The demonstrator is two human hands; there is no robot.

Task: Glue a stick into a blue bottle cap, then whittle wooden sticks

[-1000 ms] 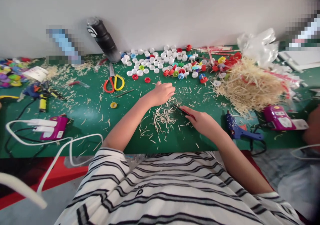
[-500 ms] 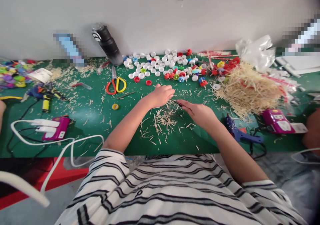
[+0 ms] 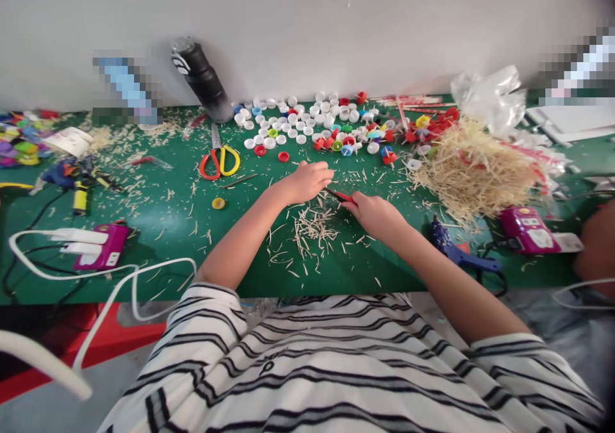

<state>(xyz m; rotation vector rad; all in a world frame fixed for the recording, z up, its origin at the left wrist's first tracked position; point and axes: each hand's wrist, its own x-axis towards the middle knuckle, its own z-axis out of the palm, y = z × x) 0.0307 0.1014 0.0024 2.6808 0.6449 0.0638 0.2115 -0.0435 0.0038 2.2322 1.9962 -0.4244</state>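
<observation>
My left hand (image 3: 310,180) is just above the green table, its fingers bent together; whatever they pinch is hidden. Close by on the right, my right hand (image 3: 377,214) is closed round a red-handled tool (image 3: 346,200). The tool's thin dark end points at my left fingertips; its exact kind is unclear. Below and between both hands lies a loose heap of short pale slivers (image 3: 314,227), with more scattered around. Beyond the hands are many bottle caps (image 3: 300,125), mostly white, some red, blue and green.
Scissors (image 3: 218,161) with red and yellow handles lie left of my left hand, near a yellow cap (image 3: 218,203). A black bottle (image 3: 204,81) leans by the wall. At right are a straw-like pile (image 3: 475,170), a blue glue gun (image 3: 461,253) and a purple power block (image 3: 528,230).
My right hand has shifted slightly to the left and turned, and more of the red-handled tool now shows. My left hand stays nearly in place. The whole view has tilted slightly.
</observation>
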